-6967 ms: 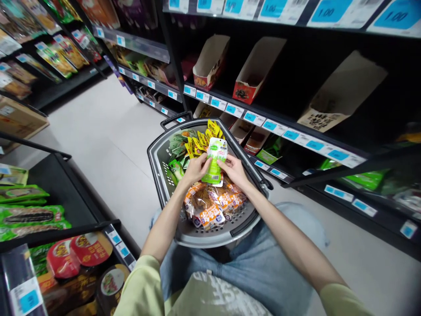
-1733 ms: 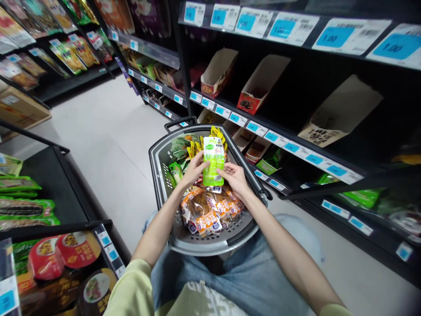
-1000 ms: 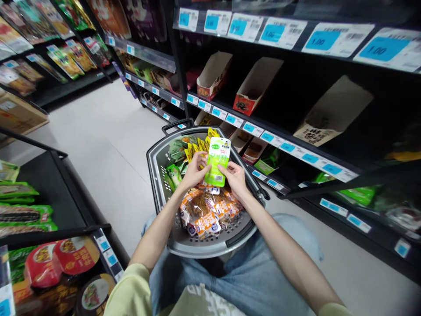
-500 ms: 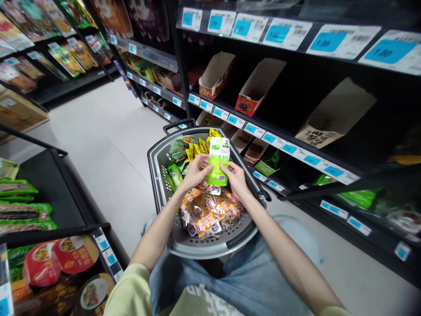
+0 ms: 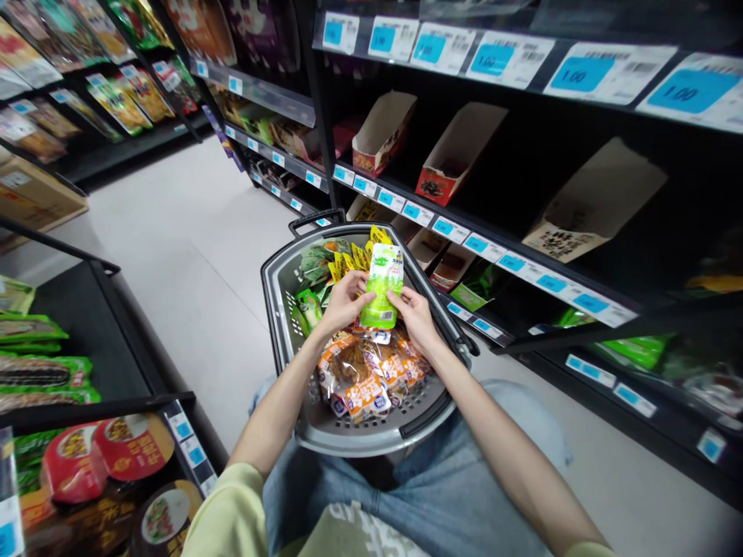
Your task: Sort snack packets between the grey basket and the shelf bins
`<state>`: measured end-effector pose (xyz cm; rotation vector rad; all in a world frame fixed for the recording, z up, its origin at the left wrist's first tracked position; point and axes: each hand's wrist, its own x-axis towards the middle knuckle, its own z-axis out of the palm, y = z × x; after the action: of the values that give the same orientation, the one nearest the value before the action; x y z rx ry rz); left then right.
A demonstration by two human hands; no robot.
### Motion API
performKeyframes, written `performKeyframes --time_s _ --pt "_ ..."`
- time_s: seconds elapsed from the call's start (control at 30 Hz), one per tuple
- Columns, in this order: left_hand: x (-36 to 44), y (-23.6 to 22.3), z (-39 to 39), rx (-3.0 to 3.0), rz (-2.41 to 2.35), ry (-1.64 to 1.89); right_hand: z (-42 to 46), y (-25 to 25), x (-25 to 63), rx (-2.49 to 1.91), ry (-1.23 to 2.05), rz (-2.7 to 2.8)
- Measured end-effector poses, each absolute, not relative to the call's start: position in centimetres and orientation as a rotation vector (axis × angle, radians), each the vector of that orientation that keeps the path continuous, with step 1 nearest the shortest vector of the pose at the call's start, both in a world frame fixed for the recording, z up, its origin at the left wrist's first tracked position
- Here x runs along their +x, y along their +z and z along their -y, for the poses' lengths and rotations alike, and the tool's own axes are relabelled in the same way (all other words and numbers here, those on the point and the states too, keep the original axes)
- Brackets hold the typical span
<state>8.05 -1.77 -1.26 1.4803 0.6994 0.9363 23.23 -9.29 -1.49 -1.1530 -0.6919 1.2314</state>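
A small light-green snack packet [image 5: 383, 285] stands upright between both my hands, above a grey shopping basket [image 5: 279, 309] that rests on my lap. My left hand [image 5: 342, 303] pinches the packet's left edge. My right hand [image 5: 413, 316] grips its lower right side. Under the hands, the basket holds orange-and-white snack packs [image 5: 365, 371], yellow packets [image 5: 353, 255] and green packets [image 5: 310, 298].
A black shelf [image 5: 493, 232] with blue price tags and open cardboard display boxes [image 5: 458, 151] runs on the right. A lower rack at left carries green packs [image 5: 40, 371] and red round tubs [image 5: 133, 445]. Pale floor [image 5: 191, 232] stretches ahead; a cardboard carton [image 5: 35, 201] lies far left.
The green packet has tilted and shifted slightly between my hands over the last seconds; both hands stay on it above the basket. My view has barely moved.
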Motion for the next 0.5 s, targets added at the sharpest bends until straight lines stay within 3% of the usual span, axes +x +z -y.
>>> performKeyframes --time_s 0.5 --pt "7.65 -0.47 1.83 1.527 -0.734 0.864 9.88 -1.45 23.06 -1.102 1.342 0.832"
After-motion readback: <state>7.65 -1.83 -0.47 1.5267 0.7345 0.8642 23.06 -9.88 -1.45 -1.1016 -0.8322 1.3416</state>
